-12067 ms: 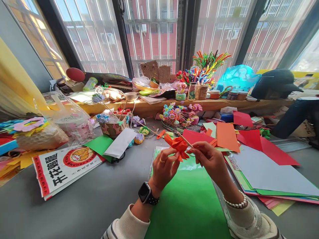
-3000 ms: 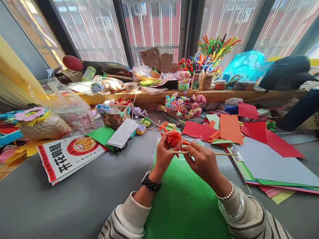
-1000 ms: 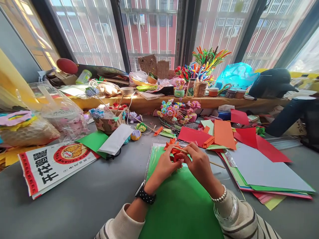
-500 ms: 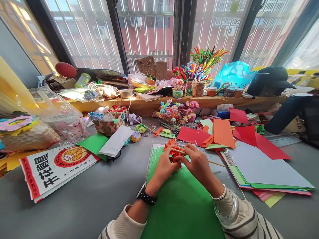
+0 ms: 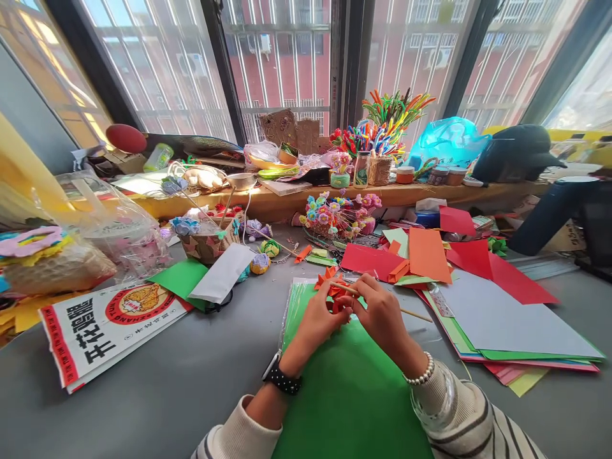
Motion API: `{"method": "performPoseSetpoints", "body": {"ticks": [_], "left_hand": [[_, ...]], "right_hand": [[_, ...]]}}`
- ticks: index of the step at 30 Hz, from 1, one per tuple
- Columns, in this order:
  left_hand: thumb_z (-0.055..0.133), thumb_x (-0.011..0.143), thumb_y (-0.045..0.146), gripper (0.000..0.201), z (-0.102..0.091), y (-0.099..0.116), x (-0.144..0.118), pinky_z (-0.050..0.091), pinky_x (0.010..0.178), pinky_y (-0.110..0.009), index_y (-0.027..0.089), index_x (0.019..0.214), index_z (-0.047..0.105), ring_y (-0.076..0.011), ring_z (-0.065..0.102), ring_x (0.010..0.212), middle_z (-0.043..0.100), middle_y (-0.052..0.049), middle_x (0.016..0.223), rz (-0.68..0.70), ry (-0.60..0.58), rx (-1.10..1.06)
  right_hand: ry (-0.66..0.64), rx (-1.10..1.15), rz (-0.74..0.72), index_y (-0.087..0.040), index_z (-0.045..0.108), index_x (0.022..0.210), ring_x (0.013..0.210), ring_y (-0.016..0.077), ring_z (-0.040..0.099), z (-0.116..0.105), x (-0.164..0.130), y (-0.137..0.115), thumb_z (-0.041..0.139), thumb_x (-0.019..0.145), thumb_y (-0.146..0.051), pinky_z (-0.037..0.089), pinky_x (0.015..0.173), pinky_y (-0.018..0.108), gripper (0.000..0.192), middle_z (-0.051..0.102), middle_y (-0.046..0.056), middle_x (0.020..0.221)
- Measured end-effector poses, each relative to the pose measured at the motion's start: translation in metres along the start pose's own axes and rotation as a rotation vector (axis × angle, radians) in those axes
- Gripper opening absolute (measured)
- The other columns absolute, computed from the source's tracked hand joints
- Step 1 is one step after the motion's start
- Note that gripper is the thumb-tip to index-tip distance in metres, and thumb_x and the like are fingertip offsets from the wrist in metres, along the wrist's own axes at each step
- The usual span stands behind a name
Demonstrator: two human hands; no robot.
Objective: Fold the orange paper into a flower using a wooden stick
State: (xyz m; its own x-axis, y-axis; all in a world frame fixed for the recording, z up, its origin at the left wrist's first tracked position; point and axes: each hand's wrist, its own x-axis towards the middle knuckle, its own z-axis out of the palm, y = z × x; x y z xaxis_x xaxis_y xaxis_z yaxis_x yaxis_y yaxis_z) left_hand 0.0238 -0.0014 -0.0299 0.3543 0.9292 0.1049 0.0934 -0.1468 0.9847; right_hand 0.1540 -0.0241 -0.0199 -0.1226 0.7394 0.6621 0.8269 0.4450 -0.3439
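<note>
Between both hands, above the green paper sheet (image 5: 351, 395) on the grey desk (image 5: 167, 382): folded orange paper flower (image 5: 329, 288), pinched in closed left hand (image 5: 319, 319). Thin wooden stick (image 5: 411, 313) gripped in closed right hand (image 5: 380, 313), tip against flower. Right of the hands, loose red and orange paper sheets (image 5: 430, 255).

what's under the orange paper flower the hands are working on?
A green paper sheet in a clear sleeve lies under the orange paper flower, on the grey table. Left hand and right hand cover the flower's lower part and the sheet directly below it.
</note>
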Motion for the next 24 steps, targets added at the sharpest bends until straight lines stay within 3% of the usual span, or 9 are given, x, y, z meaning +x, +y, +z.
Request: {"method": "performPoseSetpoints", "body": {"ticks": [5, 9, 12, 21, 24], "left_hand": [[0.061, 0.068, 0.027, 0.043, -0.002, 0.000, 0.001, 0.050, 0.052, -0.024, 0.019, 0.107, 0.045, -0.0135, 0.061, 0.063, 0.059, -0.004, 0.093, 0.064, -0.013, -0.112], [0.065, 0.066, 0.028, 0.050, -0.005, 0.004, 0.002, 0.052, 0.061, -0.027, 0.020, 0.112, 0.045, -0.0169, 0.061, 0.076, 0.060, -0.005, 0.092, 0.120, 0.004, -0.211], [0.066, 0.066, 0.026, 0.050, -0.008, 0.008, 0.001, 0.052, 0.066, -0.027, 0.021, 0.111, 0.047, -0.0185, 0.060, 0.083, 0.058, -0.006, 0.097, 0.167, 0.029, -0.212], [0.067, 0.064, 0.023, 0.044, -0.016, 0.011, 0.000, 0.051, 0.065, -0.024, 0.022, 0.105, 0.053, -0.0145, 0.061, 0.076, 0.061, -0.002, 0.090, 0.199, 0.095, -0.172], [0.068, 0.062, 0.022, 0.043, -0.016, 0.010, 0.001, 0.050, 0.073, -0.025, 0.020, 0.103, 0.055, -0.0143, 0.060, 0.079, 0.062, -0.002, 0.092, 0.225, 0.112, -0.124]], "right_hand": [[-0.003, 0.078, -0.026, -0.018, 0.058, 0.075, 0.060, 0.0119, 0.053, -0.007, 0.003, 0.003, 0.048, 0.083, -0.035, 0.039, 0.052, 0.021, 0.021, 0.055, 0.002, 0.073], [0.069, 0.174, 0.062, -0.018, 0.058, 0.079, 0.058, 0.0116, 0.050, -0.019, 0.007, 0.011, 0.053, 0.078, -0.042, 0.038, 0.050, 0.021, 0.025, 0.055, 0.002, 0.073], [0.014, 0.203, 0.090, -0.018, 0.060, 0.082, 0.057, 0.0117, 0.049, -0.025, 0.008, 0.014, 0.057, 0.074, -0.046, 0.038, 0.050, 0.022, 0.029, 0.058, 0.002, 0.072], [-0.125, 0.260, 0.114, -0.018, 0.065, 0.086, 0.047, 0.0096, 0.045, -0.025, 0.007, 0.015, 0.058, 0.074, -0.041, 0.034, 0.044, 0.021, 0.026, 0.065, 0.001, 0.071], [-0.153, 0.254, 0.105, -0.018, 0.064, 0.088, 0.046, 0.0089, 0.044, -0.025, 0.008, 0.014, 0.057, 0.076, -0.037, 0.034, 0.044, 0.020, 0.023, 0.065, 0.001, 0.071]]}}
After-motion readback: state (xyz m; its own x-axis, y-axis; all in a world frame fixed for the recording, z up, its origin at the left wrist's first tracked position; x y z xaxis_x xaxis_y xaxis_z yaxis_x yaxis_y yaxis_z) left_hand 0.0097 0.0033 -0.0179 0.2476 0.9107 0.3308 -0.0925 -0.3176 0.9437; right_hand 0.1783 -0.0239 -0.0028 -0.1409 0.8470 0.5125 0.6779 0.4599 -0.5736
